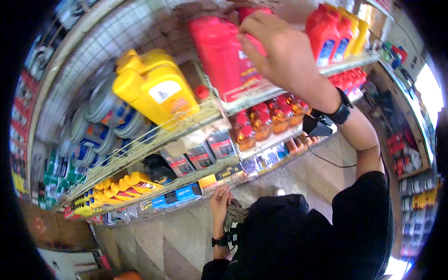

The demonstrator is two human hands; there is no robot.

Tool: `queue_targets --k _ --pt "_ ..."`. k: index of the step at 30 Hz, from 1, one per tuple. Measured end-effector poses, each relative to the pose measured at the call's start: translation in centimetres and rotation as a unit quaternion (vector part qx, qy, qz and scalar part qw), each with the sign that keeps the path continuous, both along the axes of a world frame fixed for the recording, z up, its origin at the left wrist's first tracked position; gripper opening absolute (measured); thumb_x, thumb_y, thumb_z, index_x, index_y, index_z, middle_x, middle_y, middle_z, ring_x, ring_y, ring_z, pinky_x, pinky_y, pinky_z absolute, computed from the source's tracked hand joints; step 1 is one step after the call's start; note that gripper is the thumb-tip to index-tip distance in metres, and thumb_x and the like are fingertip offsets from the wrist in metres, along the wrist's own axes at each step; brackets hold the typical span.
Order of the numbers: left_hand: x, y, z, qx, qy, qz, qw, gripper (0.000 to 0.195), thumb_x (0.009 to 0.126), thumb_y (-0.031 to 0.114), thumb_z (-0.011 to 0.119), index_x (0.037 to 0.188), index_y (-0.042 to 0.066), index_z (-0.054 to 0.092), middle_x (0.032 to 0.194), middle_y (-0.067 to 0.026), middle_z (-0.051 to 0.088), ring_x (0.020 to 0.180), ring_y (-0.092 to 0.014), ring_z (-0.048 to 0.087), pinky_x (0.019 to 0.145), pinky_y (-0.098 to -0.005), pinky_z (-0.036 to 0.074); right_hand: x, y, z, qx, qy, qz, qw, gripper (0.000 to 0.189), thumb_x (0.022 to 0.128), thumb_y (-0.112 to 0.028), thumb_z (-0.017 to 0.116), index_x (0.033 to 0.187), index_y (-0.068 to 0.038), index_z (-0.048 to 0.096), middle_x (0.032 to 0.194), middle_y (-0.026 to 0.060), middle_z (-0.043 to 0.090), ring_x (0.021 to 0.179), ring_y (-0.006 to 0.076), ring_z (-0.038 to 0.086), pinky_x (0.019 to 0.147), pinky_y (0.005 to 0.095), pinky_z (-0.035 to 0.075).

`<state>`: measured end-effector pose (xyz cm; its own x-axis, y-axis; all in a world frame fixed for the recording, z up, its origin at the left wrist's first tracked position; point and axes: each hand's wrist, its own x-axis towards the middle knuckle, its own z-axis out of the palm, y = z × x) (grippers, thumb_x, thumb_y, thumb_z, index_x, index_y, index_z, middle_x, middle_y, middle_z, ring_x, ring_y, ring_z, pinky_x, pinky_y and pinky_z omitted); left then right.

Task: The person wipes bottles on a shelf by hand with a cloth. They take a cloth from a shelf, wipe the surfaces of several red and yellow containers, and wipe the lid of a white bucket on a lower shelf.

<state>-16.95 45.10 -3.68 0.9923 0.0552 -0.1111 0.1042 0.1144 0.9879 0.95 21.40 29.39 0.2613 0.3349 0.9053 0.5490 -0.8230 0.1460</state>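
My right hand (pixel 276 49) reaches up to the red plastic jugs (pixel 220 59) on the upper shelf, its fingers bent over the top of one; blur hides whether they grip it. Low beside my body is my left hand (pixel 220 201), its fingers curled near a dark, crumpled cloth (pixel 235 215); whether it holds the cloth is unclear. Yellow jugs (pixel 157 91) lean on the wire-fronted shelf left of the red ones. Under the red jugs stand small bottles of amber liquid with red caps (pixel 260 122). A black strap with a device circles each wrist.
Metal shelving (pixel 224 168) with wire rails crosses the view. It carries silver-lidded tubs (pixel 101 108), small yellow bottles (pixel 122 189), boxes (pixel 199 155) and red bottles (pixel 322 35). A black cable (pixel 329 162) hangs below my right forearm. Another stocked shelf (pixel 416 203) stands at the right.
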Motion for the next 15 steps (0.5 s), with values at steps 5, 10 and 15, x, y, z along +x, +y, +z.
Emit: queue_targets --k 5,10,15 --pt "0.8 -2.8 -3.9 -0.007 0.042 -0.107 0.993 0.013 0.089 0.009 0.051 0.098 0.001 0.057 0.069 -0.0011 0.054 0.055 -0.004 0.043 0.049 -0.0179 0.033 -3.6 0.0 -7.6 -0.167 0.194 0.108 0.961 0.017 0.068 -0.01 0.055 0.082 -0.001 0.054 0.078 0.0106 0.055 0.073 0.0244 0.059 0.056 0.0345 0.049" --pt "-0.1 -3.4 -7.6 0.163 0.05 -0.166 0.971 0.015 0.088 0.016 0.054 0.093 0.002 0.059 0.067 -0.0017 0.055 0.058 -0.006 0.047 0.052 -0.0209 0.036 -6.7 5.6 -15.5 -0.25 0.214 0.319 0.889 0.014 0.068 -0.016 0.059 0.07 -0.002 0.058 0.082 0.0125 0.057 0.069 0.0235 0.061 0.053 0.0331 0.049" --pt "-2.1 -2.0 -21.1 0.44 -0.102 -0.255 0.855 0.016 0.088 0.017 0.051 0.085 0.003 0.059 0.07 -0.0029 0.057 0.062 -0.012 0.051 0.059 -0.0273 0.041 -10.2 7.2 -18.1 -0.238 0.205 0.398 0.862 0.014 0.066 -0.018 0.06 0.067 -0.004 0.059 0.077 0.0105 0.058 0.065 0.023 0.061 0.051 0.0323 0.049"
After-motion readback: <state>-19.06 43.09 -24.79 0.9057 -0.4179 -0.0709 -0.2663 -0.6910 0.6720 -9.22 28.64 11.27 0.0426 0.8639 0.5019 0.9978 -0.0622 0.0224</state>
